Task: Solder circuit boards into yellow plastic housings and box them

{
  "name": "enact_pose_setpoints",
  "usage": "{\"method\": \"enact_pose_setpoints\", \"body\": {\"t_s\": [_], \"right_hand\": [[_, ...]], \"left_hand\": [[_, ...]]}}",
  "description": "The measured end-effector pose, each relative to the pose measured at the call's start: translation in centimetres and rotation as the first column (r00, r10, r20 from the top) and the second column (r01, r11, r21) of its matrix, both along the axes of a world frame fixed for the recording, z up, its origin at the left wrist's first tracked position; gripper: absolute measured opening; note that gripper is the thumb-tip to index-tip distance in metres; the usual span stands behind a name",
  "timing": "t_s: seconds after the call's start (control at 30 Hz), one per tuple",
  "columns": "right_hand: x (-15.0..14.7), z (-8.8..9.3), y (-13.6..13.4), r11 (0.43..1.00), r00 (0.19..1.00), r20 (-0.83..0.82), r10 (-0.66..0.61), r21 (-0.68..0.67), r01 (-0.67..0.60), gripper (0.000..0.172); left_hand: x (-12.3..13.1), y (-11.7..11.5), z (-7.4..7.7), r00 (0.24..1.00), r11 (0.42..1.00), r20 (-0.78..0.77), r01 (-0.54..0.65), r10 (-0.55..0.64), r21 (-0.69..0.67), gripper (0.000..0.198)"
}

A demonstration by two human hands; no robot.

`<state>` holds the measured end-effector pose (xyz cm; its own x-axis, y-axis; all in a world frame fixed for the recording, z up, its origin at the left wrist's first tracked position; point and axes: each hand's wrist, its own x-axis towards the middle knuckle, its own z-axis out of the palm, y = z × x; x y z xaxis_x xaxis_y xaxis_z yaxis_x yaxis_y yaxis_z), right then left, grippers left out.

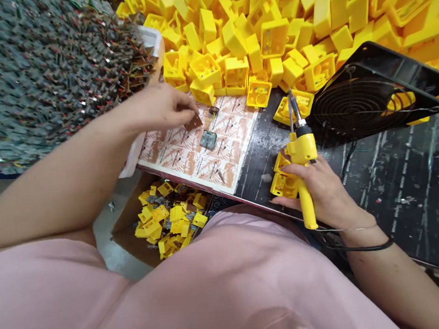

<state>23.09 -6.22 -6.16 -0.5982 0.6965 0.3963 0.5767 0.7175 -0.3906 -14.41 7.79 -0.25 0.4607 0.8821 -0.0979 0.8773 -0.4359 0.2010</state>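
Observation:
My left hand (165, 107) pinches a small flat brown piece (193, 123) above a patterned sheet on the bench. On that sheet lies a small green circuit board (208, 139), wired to a round black part (213, 112). My right hand (325, 188) is wrapped round the handle of a yellow soldering gun (302, 149), whose metal tip points away from me. Beside the thumb and fingers of that hand, open yellow plastic housings (283, 184) rest on the bench. Another yellow housing (305, 103) sits behind the gun's tip.
A big heap of yellow housings (230, 34) spreads along the back. At left, many circuit boards (47, 72) are piled high. A black fan (361, 99) stands tilted at right on the dark bench (412, 192). Below the bench edge, a cardboard box (134, 245) holds yellow parts.

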Motion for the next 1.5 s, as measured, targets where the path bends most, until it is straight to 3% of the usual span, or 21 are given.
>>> {"method": "enact_pose_setpoints", "body": {"t_s": [0.1,0.2,0.27,0.33,0.4,0.57,0.63,0.7,0.77,0.87,0.97,1.03,1.13,1.23,1.3,1.33,1.4,1.5], "right_hand": [[-0.3,0.2,-0.3,0.999,1.0,0.011,-0.026,0.047,0.025,0.048],[-0.5,0.2,-0.5,0.998,0.999,-0.005,-0.035,0.054,0.035,0.047],[-0.7,0.2,-0.5,0.998,0.999,-0.02,-0.036,0.048,0.037,0.047],[-0.9,0.1,-0.4,0.997,0.999,-0.031,-0.044,0.057,0.046,0.045],[-1.1,0.0,-0.4,0.995,0.998,-0.043,-0.055,0.078,0.058,0.045],[-1.4,-0.3,-0.5,0.993,0.995,-0.046,-0.086,0.078,0.089,0.051],[-1.5,-0.3,-0.5,0.992,0.995,-0.046,-0.093,0.076,0.097,0.051],[-1.4,-0.3,-0.5,0.992,0.994,-0.05,-0.095,0.081,0.099,0.05],[-1.4,-0.3,-0.5,0.991,0.994,-0.058,-0.094,0.088,0.099,0.05],[-1.4,-0.4,-0.5,0.991,0.993,-0.069,-0.091,0.095,0.097,0.051],[-1.5,-0.8,-0.5,0.991,0.993,-0.076,-0.091,0.092,0.098,0.052],[-1.6,-1.1,-0.4,0.989,0.989,-0.101,-0.104,0.098,0.114,0.054],[-1.5,-0.6,-0.5,0.987,0.987,-0.111,-0.116,0.102,0.128,0.061],[-1.0,1.3,-1.2,0.979,0.982,-0.132,-0.139,0.13,0.156,0.057],[-0.4,2.7,-2.5,0.967,0.968,-0.188,-0.165,0.16,0.196,0.042],[0.1,3.3,-3.2,0.963,0.957,-0.22,-0.187,0.154,0.223,0.036],[1.1,4.0,-5.0,0.949,0.928,-0.269,-0.256,0.111,0.294,0.03],[2.9,3.5,-7.2,0.908,0.883,-0.239,-0.405,0.012,0.419,0.018]], "left_hand": [[0.6,1.6,2.2,0.989,0.982,0.058,-0.125,0.134,-0.142,0.02],[2.5,1.3,4.9,0.919,0.951,0.281,-0.22,0.277,-0.218,0.018],[4.0,0.6,6.3,0.795,0.945,0.514,-0.235,0.322,-0.228,0.025],[5.1,0.2,7.0,0.623,0.947,0.715,-0.241,0.318,-0.211,0.035],[5.8,0.1,7.0,0.562,0.957,0.775,-0.2,0.288,-0.211,0.039],[7.4,0.2,5.0,0.679,0.996,0.733,-0.075,0.022,0.039,0.028],[7.9,-0.1,4.8,0.817,0.998,0.576,-0.021,-0.012,0.052,0.028],[8.3,-0.4,5.5,0.943,0.999,0.332,-0.02,0.003,0.048,0.038],[8.6,-0.8,7.0,0.982,0.994,0.186,-0.051,0.033,0.093,0.058],[9.1,-1.4,9.4,0.978,0.99,0.186,-0.108,0.09,0.088,0.084],[9.7,-1.6,10.3,0.975,0.994,0.193,-0.113,0.11,0.008,0.085],[9.9,-1.7,9.6,0.972,0.998,0.227,-0.062,0.06,0.001,0.076],[9.8,-2.5,6.6,0.955,0.983,0.268,0.083,-0.126,0.165,0.054],[9.0,-5.0,2.2,0.929,0.868,0.059,0.317,-0.365,0.382,0.043],[8.1,-7.1,-0.5,0.847,0.746,-0.079,0.504,-0.526,0.435,0.038],[7.7,-8.0,-1.6,0.829,0.722,-0.085,0.528,-0.553,0.448,0.035],[6.9,-9.3,-2.8,0.853,0.767,0.013,0.462,-0.522,0.446,0.031],[6.5,-9.7,-2.7,0.937,0.905,0.155,0.244,-0.312,0.349,0.034]]}}
